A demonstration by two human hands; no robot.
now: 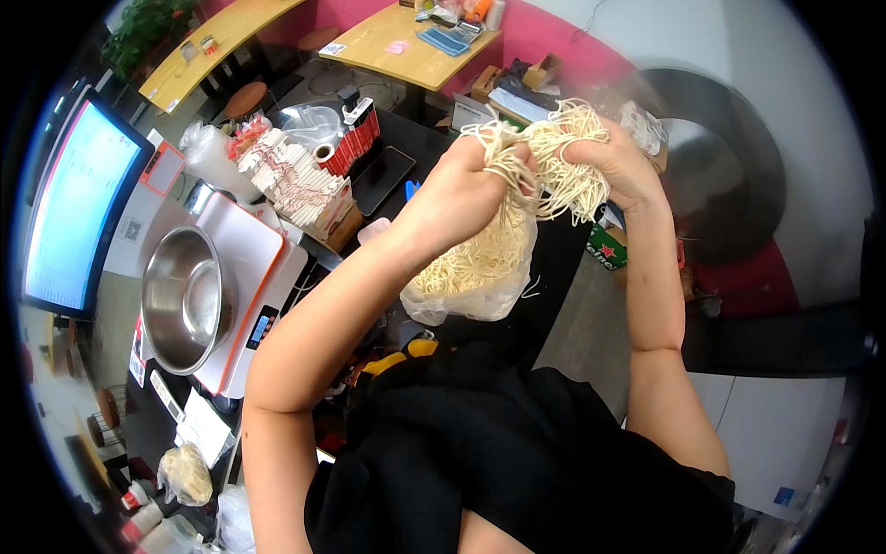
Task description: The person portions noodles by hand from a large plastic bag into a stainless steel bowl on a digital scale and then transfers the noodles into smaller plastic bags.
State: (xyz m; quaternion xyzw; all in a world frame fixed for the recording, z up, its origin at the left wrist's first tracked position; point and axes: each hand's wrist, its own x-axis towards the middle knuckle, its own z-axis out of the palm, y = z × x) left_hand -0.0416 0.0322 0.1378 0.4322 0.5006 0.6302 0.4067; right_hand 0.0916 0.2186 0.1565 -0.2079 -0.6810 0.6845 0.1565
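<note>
Both my hands are raised above a clear plastic bag (461,307) of pale noodles (475,263) on the black counter. My left hand (461,189) is closed round a clump of noodles, with strands sticking out above and below the fist. Just to its right, my right hand (623,171) grips a larger tangled bundle of noodles (574,166), its thumb pressed on the strands. The two bundles touch or nearly touch; whether strands run from one to the other I cannot tell. At the left, a steel bowl (166,309) sits on a kitchen scale (242,268).
A monitor (78,208) stands at the far left. Beyond the bowl are a stack of folded paper packets (291,180) and a black tray (383,180). A small bag of noodles (185,475) lies at the lower left. Wooden tables (383,51) stand at the back.
</note>
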